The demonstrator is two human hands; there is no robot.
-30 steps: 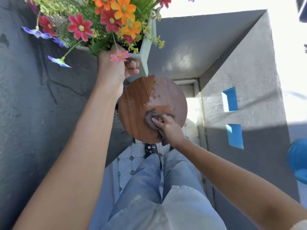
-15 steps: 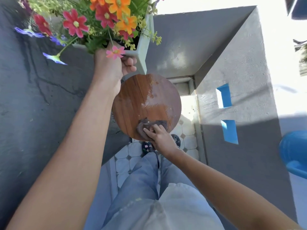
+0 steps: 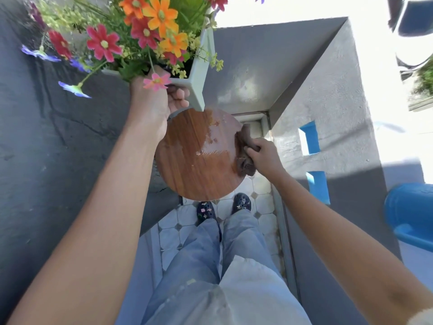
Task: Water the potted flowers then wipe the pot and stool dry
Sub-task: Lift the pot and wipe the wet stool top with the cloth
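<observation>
My left hand (image 3: 155,106) grips the near edge of a pale square pot (image 3: 202,73) full of red, orange and purple flowers (image 3: 150,26), holding it lifted above the far edge of the stool. The round wooden stool top (image 3: 196,156) lies below, with a wet shine across its right half. My right hand (image 3: 263,153) grips a dark brown cloth (image 3: 244,151) at the stool's right rim.
Dark grey walls (image 3: 46,148) close in on the left and right. A blue watering can (image 3: 412,214) sits at the right edge. My legs in jeans and dark shoes (image 3: 241,202) stand on white floor tiles just below the stool.
My right hand has swept the cloth from the stool's near middle out to its right rim. The left hand keeps the pot lifted in much the same place.
</observation>
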